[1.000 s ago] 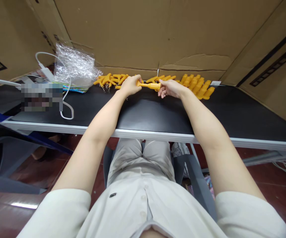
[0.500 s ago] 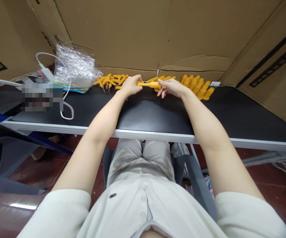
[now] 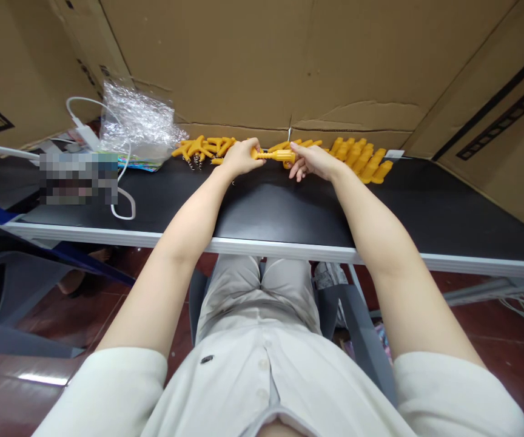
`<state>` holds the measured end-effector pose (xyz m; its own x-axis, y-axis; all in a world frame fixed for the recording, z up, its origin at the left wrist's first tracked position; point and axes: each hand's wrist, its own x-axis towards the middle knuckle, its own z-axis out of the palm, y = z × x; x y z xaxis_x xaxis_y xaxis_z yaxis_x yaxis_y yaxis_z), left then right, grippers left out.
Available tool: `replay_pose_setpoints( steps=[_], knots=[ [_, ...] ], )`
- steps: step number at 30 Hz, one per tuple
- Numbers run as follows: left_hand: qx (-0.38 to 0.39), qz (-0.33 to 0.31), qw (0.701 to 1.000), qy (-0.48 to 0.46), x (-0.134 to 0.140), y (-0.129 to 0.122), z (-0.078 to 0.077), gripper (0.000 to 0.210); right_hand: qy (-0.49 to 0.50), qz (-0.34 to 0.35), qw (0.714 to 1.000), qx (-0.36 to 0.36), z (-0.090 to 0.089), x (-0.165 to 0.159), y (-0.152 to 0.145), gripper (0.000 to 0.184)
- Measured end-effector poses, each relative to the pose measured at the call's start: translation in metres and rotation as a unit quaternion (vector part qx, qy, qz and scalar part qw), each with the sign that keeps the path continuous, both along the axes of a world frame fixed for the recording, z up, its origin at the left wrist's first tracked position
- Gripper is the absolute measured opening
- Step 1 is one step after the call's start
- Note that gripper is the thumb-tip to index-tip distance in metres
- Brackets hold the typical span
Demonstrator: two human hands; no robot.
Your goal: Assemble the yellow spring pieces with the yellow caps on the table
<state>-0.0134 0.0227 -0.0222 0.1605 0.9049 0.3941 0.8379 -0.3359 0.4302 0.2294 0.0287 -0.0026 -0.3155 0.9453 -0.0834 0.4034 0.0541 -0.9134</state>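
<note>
Yellow-orange plastic pieces (image 3: 362, 159) lie on a black tabletop (image 3: 271, 206).

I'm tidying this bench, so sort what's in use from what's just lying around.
In use: yellow piece held between left hand and right hand; yellow T-shaped parts; row of yellow sleeves.

Lying about: bubble wrap; white cable; cardboard boxes.

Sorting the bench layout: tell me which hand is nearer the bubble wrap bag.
Left. The left hand is just right of the bubble wrap bag, past some yellow pieces; the right hand is farther right.
</note>
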Motion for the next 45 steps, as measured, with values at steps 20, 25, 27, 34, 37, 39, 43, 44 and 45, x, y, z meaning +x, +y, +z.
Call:
replay_pose_setpoints(
  steps=[20,25,27,34,37,39,43,44,45],
  knots=[
    [-0.031,-0.009,0.994,-0.108,-0.002,-0.001,0.002,0.025,0.028,-0.010,0.997,0.076,0.001,0.012,-0.002,0.050],
    [-0.024,-0.011,0.995,-0.093,-0.002,0.001,0.001,0.026,0.016,-0.020,0.997,0.076,0.003,0.009,-0.004,0.037],
    [-0.022,-0.011,0.996,-0.090,-0.002,0.002,0.000,0.027,0.015,-0.024,0.997,0.074,0.004,0.008,-0.006,0.034],
    [-0.024,-0.014,0.996,-0.081,-0.003,0.001,-0.001,0.024,0.025,-0.032,0.997,0.061,0.006,0.007,-0.009,0.026],
    [-0.023,-0.011,0.997,-0.072,-0.003,0.002,0.000,0.024,0.031,-0.028,0.997,0.060,0.006,0.007,-0.008,0.026],
    [-0.024,-0.012,0.997,-0.075,-0.003,0.003,0.000,0.023,0.033,-0.025,0.997,0.062,0.005,0.008,-0.007,0.026],
    [-0.027,-0.004,0.996,-0.082,-0.001,0.002,0.000,0.023,0.035,-0.020,0.998,0.058,0.005,0.008,-0.007,0.028],
    [-0.027,-0.001,0.996,-0.080,-0.001,0.001,0.001,0.023,0.037,-0.018,0.998,0.057,0.005,0.008,-0.007,0.030],
    [-0.027,0.001,0.997,-0.079,0.000,0.000,0.001,0.022,0.038,-0.017,0.997,0.058,0.005,0.008,-0.008,0.030]
  ],
)
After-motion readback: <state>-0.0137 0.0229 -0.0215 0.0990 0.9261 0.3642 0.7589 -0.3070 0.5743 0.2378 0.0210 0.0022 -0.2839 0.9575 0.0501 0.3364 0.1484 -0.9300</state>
